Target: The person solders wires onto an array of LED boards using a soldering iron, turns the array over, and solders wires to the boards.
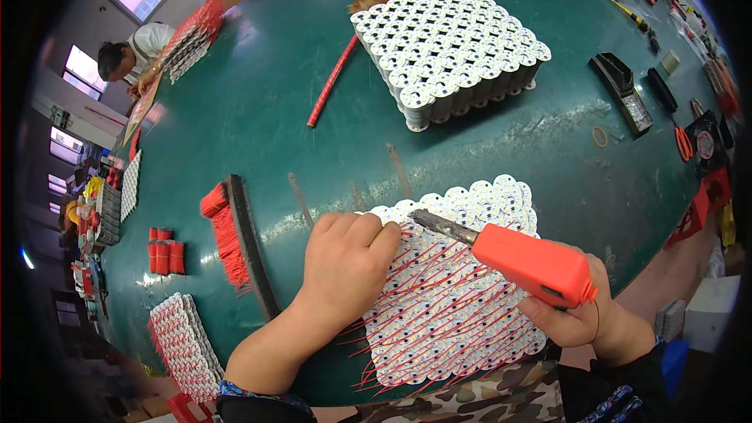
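My right hand (576,305) grips the red handle of a soldering iron (533,262), its dark metal barrel pointing left. The tip meets a panel of joined round white LED circuit boards (501,200) near its far edge. Thin red wires (462,305) run slantwise across this panel in rows, several hanging past its left and near edges. My left hand (348,266) is closed over the panel's far left part, fingertips beside the iron's tip. A short red wire end shows at those fingertips; the rest is hidden by the hand.
Left of my hand, cut red wires (227,243) lie against a dark bar (251,247), near red wire bundles (166,254) and a wired panel stack (188,345). Beyond stands a tall stack of white panels (454,47). Orange-handled scissors (684,143) lie right. Another person (137,55) works far left.
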Demonstrator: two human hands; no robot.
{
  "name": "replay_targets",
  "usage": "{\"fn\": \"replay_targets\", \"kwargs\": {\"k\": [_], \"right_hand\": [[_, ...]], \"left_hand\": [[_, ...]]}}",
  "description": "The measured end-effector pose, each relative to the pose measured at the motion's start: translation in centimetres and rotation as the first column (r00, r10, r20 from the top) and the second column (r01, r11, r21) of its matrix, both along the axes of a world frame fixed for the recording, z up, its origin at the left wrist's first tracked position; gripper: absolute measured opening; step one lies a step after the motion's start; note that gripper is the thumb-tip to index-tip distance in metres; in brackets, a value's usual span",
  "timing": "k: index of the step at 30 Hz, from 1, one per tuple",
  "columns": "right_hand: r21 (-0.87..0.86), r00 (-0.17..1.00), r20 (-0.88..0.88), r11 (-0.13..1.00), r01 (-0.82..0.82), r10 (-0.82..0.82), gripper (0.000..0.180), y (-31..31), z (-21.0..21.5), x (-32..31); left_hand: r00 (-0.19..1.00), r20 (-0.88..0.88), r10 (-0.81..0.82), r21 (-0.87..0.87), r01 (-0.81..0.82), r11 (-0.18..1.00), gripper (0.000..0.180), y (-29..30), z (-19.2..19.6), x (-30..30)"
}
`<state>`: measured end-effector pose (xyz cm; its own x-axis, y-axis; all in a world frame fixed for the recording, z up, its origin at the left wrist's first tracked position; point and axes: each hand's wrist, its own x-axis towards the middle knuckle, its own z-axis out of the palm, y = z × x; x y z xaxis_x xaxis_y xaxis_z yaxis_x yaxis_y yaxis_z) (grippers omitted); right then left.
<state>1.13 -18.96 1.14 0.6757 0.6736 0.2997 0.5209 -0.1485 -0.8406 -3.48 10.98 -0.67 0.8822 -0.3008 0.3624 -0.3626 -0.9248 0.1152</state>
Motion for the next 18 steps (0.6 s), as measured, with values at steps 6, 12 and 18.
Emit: {"fn": "replay_targets", "kwargs": {"k": [6, 12, 18], "right_hand": [[0.000, 0.998, -0.055, 0.999, -0.034, 0.034, 0.051, 0.34, 0.17, 0.24], [-0.005, 0.997, -0.064, 0.999, -0.053, 0.053, 0.050, 0.26, 0.13, 0.15], [-0.019, 0.994, -0.085, 0.997, -0.075, 0.073, 0.055, -0.05, -0.18, 0.00]], "left_hand": [[1.000, 0.028, -0.004, 0.025, 0.003, 1.000, 0.012, -0.17, 0.01, 0.20], [1.000, 0.013, -0.008, 0.033, 0.007, 0.999, 0.013, -0.24, 0.26, 0.33], [1.000, 0.001, -0.014, 0.040, 0.014, 0.999, 0.013, -0.30, 0.32, 0.37]]}}
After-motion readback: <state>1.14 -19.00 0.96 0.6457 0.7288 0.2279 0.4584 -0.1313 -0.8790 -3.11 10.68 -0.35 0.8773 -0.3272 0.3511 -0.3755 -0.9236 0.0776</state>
